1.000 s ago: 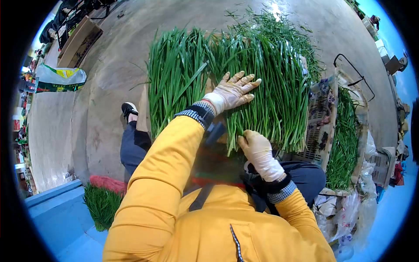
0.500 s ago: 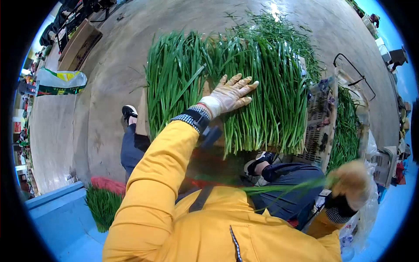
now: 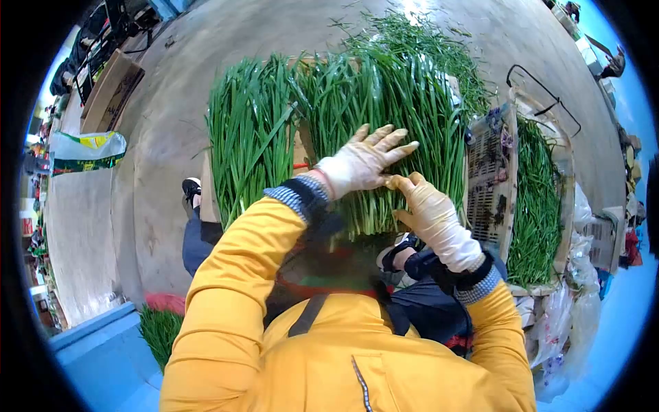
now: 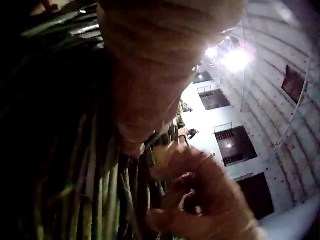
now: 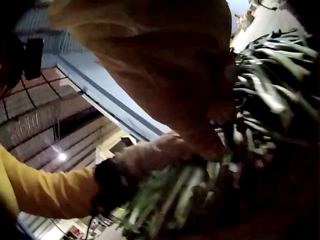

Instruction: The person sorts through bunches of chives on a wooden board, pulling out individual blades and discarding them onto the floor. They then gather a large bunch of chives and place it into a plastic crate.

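A broad pile of long green stalks [image 3: 384, 89] lies on a low board in front of me. My gloved left hand [image 3: 384, 147] presses flat on it with its fingers spread. My gloved right hand [image 3: 401, 196] sits just below the left fingertips, finger and thumb curled onto a few stalks near their cut ends. In the left wrist view the left palm [image 4: 150, 75] rests on the stalks [image 4: 90, 190] and the right hand [image 4: 200, 200] shows curled fingers. In the right wrist view the blurred right glove [image 5: 165, 65] is above the left hand [image 5: 150, 155] and the stalk ends [image 5: 165, 200].
A second spread of green stalks [image 3: 250, 130] lies to the left. A plastic crate [image 3: 491, 178] and a tray of more greens [image 3: 542, 199] stand on the right. A small bunch [image 3: 159, 329] lies at lower left. A cardboard box [image 3: 110, 86] and a bag [image 3: 86, 151] sit on the concrete floor.
My right hand drew stalks out from the pile's near end, swung far right with them, and has now come back to the pile beside the left hand. The left hand stayed pressed on the pile.
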Motion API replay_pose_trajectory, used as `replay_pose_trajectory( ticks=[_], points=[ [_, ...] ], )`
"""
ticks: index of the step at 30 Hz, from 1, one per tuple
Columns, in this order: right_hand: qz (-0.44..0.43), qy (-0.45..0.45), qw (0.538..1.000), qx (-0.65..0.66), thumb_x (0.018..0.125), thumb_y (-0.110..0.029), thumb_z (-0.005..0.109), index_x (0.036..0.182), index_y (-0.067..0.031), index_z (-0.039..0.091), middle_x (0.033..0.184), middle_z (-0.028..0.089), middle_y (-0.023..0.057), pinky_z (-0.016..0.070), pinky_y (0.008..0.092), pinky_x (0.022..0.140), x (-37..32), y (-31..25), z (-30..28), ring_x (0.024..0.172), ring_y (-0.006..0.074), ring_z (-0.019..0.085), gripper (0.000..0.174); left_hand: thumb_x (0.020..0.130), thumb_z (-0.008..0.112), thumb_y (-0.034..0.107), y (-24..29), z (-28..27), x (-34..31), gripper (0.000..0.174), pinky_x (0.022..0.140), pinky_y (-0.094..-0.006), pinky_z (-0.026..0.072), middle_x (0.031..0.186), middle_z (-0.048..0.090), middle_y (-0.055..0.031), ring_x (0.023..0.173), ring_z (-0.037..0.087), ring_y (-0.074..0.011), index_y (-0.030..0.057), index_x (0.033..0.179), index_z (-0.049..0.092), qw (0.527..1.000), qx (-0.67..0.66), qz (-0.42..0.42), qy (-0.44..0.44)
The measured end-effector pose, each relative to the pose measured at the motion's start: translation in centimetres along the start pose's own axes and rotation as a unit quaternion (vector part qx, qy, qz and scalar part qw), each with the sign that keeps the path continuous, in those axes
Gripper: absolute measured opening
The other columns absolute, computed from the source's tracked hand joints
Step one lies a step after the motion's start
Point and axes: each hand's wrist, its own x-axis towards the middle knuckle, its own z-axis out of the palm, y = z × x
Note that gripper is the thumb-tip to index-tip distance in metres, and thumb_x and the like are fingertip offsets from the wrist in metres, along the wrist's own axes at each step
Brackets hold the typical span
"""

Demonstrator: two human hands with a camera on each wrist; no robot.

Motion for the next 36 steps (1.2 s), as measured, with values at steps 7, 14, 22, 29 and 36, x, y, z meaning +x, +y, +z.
replay_pose_trajectory(
  ticks=[7,14,22,29,36],
  points=[
    [0.103,0.15,0.966,0.182,0.08,0.011,0.061,0.103,-0.0036,0.061,0.092,0.06,0.011,0.0509,0.0293,0.072,-2.6,4.4,3.8,0.081,0.0219,0.063,0.028,0.091,0.056,0.038,-2.1,-0.2,-3.9,0.074,0.115,-0.0588,0.0161,0.16,0.02,-0.0031,0.146,0.022,-0.0347,0.0323,0.154,0.017,0.999,-0.033,0.001,-0.04],
    [0.035,0.09,0.995,-0.041,0.083,-0.003,0.06,0.102,-0.0122,0.063,0.102,0.066,0.0061,0.0562,0.0301,0.067,0.3,-1.5,2.2,0.081,0.022,0.068,0.021,0.091,0.053,0.035,-2.3,0.4,-4.0,0.07,0.115,-0.0568,0.0176,0.16,0.022,-0.0023,0.146,0.022,-0.0335,0.0327,0.154,0.02,0.999,-0.031,0.012,-0.022],
    [-0.137,-0.28,0.945,-0.099,0.076,-0.008,0.065,0.087,-0.0083,0.067,0.083,0.065,0.0076,0.054,0.0324,0.074,-3.0,-3.8,0.7,0.085,0.0247,0.066,0.011,0.089,0.055,0.031,-2.5,1.5,-3.8,0.066,0.113,-0.0569,0.0229,0.156,0.031,-0.0052,0.14,0.032,-0.0363,0.0314,0.15,0.029,0.999,0.037,0.031,0.001],
    [-0.076,0.004,0.985,0.155,0.09,-0.013,0.064,0.104,-0.0038,0.065,0.097,0.07,0.0091,0.0542,0.0322,0.082,1.8,0.5,-8.1,0.088,0.0234,0.068,0.017,0.093,0.051,0.033,-2.0,0.9,-3.7,0.061,0.115,-0.0544,0.021,0.156,0.031,-0.0021,0.143,0.029,-0.0309,0.033,0.15,0.029,0.998,0.054,0.016,-0.021],
    [0.075,0.002,0.973,-0.218,0.092,-0.015,0.055,0.103,-0.0077,0.062,0.093,0.062,0.0111,0.0564,0.0361,0.067,2.0,-1.3,1.9,0.083,0.024,0.067,0.015,0.09,0.048,0.032,-2.4,1.7,-3.8,0.066,0.116,-0.0561,0.0166,0.157,0.029,-0.0042,0.143,0.028,-0.0322,0.0337,0.152,0.025,0.999,0.037,0.017,-0.008]
  ],
)
